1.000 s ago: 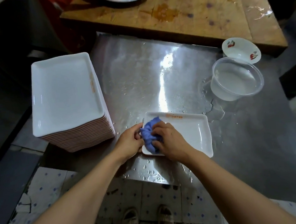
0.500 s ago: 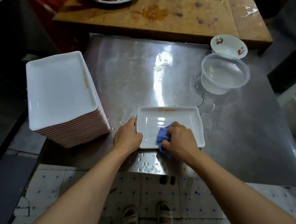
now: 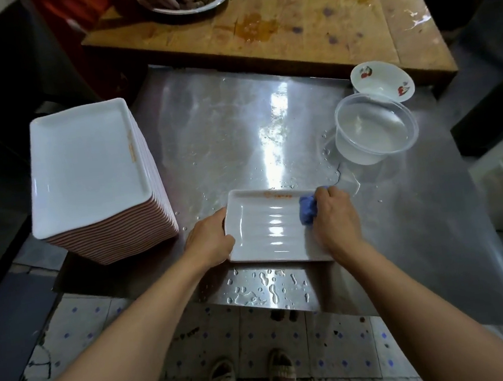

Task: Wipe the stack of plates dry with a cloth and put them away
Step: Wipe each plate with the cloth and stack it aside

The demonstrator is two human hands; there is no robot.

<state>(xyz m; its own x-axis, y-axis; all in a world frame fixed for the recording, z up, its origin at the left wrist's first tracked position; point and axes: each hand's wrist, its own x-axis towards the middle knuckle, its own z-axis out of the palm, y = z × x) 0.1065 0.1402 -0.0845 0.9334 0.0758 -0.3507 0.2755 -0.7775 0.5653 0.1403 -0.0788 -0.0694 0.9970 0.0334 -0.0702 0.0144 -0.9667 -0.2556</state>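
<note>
- Steel table (image 3: 284,132) was wet, with droplets along its near edge; a wooden table (image 3: 304,19) abutted its far side.
- Stack of plates (image 3: 89,178), white and rectangular, stood at the left of the steel table.
- Single plate (image 3: 266,228) lay flat near the near edge, right of the stack and apart from it.
- Clear tub (image 3: 374,127) sat far right, with a small patterned bowl (image 3: 382,81) just beyond it.
- Left hand (image 3: 210,240) gripped the plate's left rim, fingers curled over the edge.
- Right hand (image 3: 336,219) held a bunched blue cloth (image 3: 307,211), fingers curled round it, pressed on the plate's right end.
</note>
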